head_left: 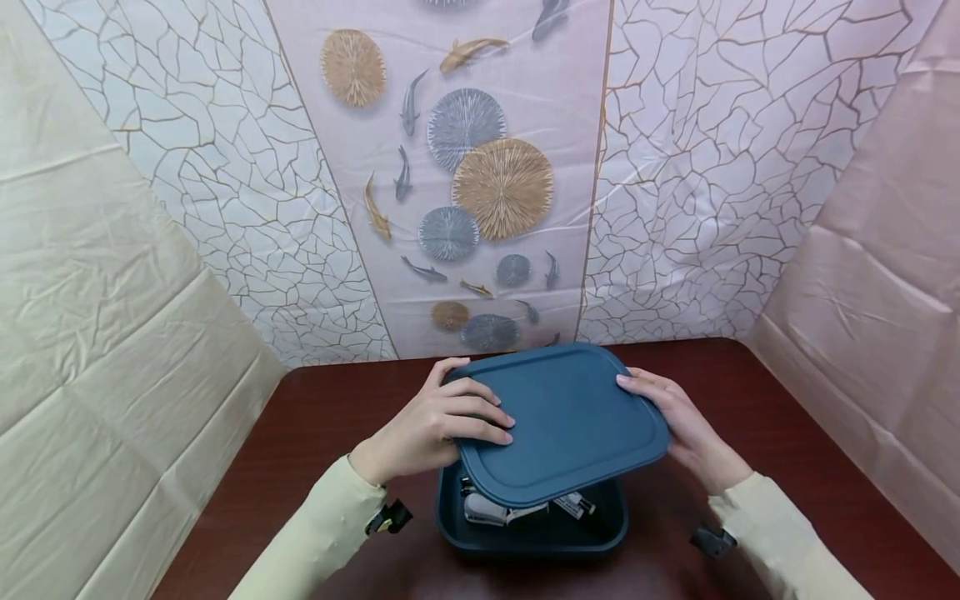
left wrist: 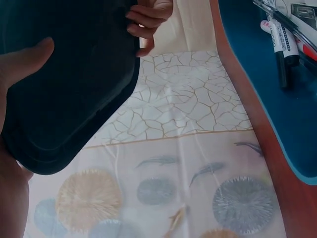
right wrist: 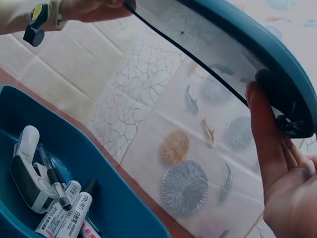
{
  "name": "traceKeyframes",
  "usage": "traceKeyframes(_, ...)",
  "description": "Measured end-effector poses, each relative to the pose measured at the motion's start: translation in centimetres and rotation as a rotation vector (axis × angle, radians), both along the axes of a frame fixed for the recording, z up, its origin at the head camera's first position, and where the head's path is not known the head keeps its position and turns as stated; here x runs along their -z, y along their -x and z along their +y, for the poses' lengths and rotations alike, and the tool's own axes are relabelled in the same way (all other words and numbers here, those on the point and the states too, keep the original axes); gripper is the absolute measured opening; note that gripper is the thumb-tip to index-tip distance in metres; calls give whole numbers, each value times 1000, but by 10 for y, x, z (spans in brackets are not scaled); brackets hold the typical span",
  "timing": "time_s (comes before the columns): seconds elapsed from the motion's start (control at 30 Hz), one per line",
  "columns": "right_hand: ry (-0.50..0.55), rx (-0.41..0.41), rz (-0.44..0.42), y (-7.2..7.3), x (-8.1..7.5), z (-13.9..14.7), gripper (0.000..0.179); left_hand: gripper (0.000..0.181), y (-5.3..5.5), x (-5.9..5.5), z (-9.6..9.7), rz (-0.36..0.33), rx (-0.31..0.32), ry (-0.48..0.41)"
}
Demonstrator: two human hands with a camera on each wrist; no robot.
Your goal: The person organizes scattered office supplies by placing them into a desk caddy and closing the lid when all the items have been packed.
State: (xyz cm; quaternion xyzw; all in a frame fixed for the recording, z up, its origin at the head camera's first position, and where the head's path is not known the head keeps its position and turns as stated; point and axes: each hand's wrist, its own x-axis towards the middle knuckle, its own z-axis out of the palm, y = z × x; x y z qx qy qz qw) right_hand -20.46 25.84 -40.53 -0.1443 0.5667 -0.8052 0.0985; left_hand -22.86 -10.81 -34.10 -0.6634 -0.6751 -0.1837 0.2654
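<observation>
A dark blue rectangular lid [head_left: 562,417] is held tilted above a matching blue bin [head_left: 532,550] by both hands. My left hand [head_left: 442,417] grips its left end, fingers spread over the top and the thumb [left wrist: 29,62] on the underside. At the opposite end my right hand [head_left: 678,421] pinches the edge between thumb and fingers. Under the raised lid, the bin holds white whiteboard markers [right wrist: 74,215] with black caps, a clear pen [right wrist: 57,183], and a white and dark object [right wrist: 32,173] with a rounded end. In the head view the lid hides the bin's far part.
The bin stands on a dark red-brown table [head_left: 337,417] near its front. A patterned cloth [head_left: 465,208] hangs behind the table, with plain cream cloth walls [head_left: 112,333] at both sides. A small dark device is strapped to each wrist.
</observation>
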Motion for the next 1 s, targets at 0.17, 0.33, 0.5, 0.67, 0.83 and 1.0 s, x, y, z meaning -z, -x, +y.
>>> traceKeyframes(0.17,7,70,23,-2,-3,-3,22,31,3,5,-2,-1,-53,-61)
traceKeyframes(0.33,39,155,57,-6,-8,-7,19,47,3,9,-6,-25,-106,-185)
traceKeyframes(0.5,103,220,80,-9,-12,-8,16,60,1,13,-13,-113,-151,-331)
traceKeyframes(0.67,105,273,125,-12,-14,-9,16,55,-5,17,-16,-353,-215,-527)
traceKeyframes(0.83,69,335,163,-15,-16,-13,17,50,-18,19,-9,-740,-217,-671)
traceKeyframes(1.0,17,381,208,-19,-16,-20,14,53,-30,19,2,-979,-239,-717)
